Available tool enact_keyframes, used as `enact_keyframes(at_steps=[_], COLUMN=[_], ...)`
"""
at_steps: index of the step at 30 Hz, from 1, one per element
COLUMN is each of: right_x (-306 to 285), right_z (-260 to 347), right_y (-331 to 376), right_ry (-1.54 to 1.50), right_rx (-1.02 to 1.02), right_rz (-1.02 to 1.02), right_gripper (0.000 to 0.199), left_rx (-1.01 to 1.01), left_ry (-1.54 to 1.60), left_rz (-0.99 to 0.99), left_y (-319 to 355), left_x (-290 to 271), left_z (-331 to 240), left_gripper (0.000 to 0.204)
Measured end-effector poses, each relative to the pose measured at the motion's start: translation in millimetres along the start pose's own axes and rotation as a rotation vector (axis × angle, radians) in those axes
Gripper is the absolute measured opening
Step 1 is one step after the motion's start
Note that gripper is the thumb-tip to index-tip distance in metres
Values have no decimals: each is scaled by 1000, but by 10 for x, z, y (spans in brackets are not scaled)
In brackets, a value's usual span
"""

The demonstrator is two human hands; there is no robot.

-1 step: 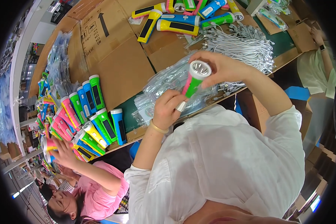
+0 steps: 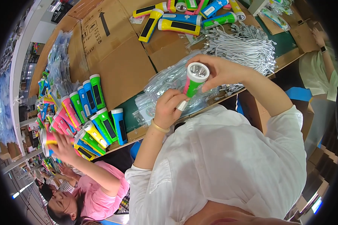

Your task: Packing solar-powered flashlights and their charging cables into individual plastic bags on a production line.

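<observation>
Both of my hands are on a green and pink flashlight [image 2: 192, 88] with a white rim, held above the table's near edge with its lens turned up. My left hand [image 2: 168, 110] closes round its lower end, which is mostly hidden by the fingers. A small white piece [image 2: 182, 105] shows at those fingers; I cannot tell what it is. My right hand [image 2: 223, 71] curls round the lens end, with the thumb at the near side and fingers behind the rim. Beneath the flashlight lie clear plastic bags [image 2: 165, 84].
White cables [image 2: 244, 45] lie heaped beyond my right hand. Several colourful flashlights [image 2: 178, 27] rest on cardboard [image 2: 120, 67] at the back, and more [image 2: 95, 129] are piled at left. A co-worker's hand [image 2: 65, 150] holds flashlights there. Another person's arm shows at far right.
The flashlight's lens end has shifted slightly left, and my right hand has moved with it. At left, the co-worker's hand with its flashlights has also moved a little left.
</observation>
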State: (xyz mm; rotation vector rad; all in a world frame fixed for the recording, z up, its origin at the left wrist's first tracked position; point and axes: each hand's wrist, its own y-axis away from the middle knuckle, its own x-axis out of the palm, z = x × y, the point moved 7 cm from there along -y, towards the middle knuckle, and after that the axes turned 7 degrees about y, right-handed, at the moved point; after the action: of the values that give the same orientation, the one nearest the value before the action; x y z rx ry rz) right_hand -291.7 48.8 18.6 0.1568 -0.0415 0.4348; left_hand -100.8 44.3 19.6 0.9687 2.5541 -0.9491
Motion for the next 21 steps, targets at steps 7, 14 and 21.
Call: enact_keyframes(at_steps=[7,14,21], right_x=[272,140,208], right_z=[-314,21,-201], right_y=[-177,-207,-283], right_ry=[413,641,-121], right_rx=[43,8,81], right_rz=[55,121,143], right_gripper=[53,52,77], left_rx=[-55,-97,-156], left_ry=[83,93,134], left_rz=[-34,-119,-48], left_y=[56,98,101], left_x=[-53,-249,-32], left_z=[35,67,82], left_gripper=[20,17,19])
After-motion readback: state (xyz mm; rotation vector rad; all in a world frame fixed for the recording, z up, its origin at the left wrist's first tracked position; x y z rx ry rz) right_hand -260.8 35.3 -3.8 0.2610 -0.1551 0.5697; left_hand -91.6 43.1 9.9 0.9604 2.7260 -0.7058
